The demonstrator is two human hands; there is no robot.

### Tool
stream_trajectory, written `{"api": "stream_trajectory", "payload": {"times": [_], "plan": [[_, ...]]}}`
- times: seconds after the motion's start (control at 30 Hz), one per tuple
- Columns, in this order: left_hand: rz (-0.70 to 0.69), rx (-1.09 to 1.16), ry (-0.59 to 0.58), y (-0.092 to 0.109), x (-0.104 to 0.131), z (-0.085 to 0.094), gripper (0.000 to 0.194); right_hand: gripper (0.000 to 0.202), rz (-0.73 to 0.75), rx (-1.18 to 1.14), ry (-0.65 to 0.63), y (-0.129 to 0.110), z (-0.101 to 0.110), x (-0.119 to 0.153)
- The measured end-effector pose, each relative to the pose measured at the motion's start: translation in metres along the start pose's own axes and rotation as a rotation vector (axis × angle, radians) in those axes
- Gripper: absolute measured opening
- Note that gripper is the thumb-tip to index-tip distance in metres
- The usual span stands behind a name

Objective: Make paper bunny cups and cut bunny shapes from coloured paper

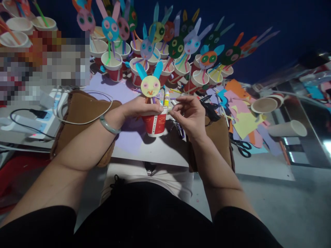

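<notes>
So on the far left there's a white power strip (45, 119) with a black plug in it, then a brown cushion (77, 117) with a pale cable looping over it, and next to that some purple paper (126, 141) on the white table (155, 153). The left hand (141, 106), with a bangle (110, 124) on the wrist, has its thumb pressed down by the rim of a red paper cup (156, 124), basically pinching the cup's top edge. The cup's upright near the front of the table, right between the two hands. A yellow rabbit head (150, 86) with blue ears and pink eyes sits just above it, with a bit of stem showing underneath. Behind all that is a whole crowd of finished-looking rabbit cups (147, 51) in mixed colors. A yellow-and-white tube (167, 98) is just past the cup. The right hand (190, 112) is close to the rim with its fingers bent and thumb toward them; can't tell if anything's pinched there. Then another brown cushion (217, 137) under that forearm, black-handled scissors (243, 147), a messy pile of paper scraps (245, 124), and a pale cup (291, 128) on its side.
</notes>
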State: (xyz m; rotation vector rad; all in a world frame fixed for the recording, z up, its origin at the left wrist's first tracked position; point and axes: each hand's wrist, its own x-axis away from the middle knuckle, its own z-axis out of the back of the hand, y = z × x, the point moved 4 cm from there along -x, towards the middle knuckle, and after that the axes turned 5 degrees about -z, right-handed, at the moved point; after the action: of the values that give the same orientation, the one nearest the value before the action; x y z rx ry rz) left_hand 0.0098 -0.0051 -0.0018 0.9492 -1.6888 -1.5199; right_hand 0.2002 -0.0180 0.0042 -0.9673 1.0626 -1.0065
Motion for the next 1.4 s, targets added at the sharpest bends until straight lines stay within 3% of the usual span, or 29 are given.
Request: {"api": "stream_trajectory", "payload": {"times": [0.37, 0.67, 1.4], "plan": [[0.002, 0.004, -0.031, 0.0053, 0.0001, -0.0045, 0.041, 0.049, 0.037, 0.013, 0.002, -0.0003, -0.0043, 0.0011], [0.024, -0.002, -0.061, 0.0024, -0.0018, -0.0029, 0.04, 0.057, -0.004, -0.042, -0.048, 0.0048, -0.0067, 0.0017], [-0.041, -0.002, -0.019, 0.002, -0.0029, 0.0014, 0.039, 0.053, 0.012, -0.024, -0.003, 0.0058, -0.0086, 0.001]]}}
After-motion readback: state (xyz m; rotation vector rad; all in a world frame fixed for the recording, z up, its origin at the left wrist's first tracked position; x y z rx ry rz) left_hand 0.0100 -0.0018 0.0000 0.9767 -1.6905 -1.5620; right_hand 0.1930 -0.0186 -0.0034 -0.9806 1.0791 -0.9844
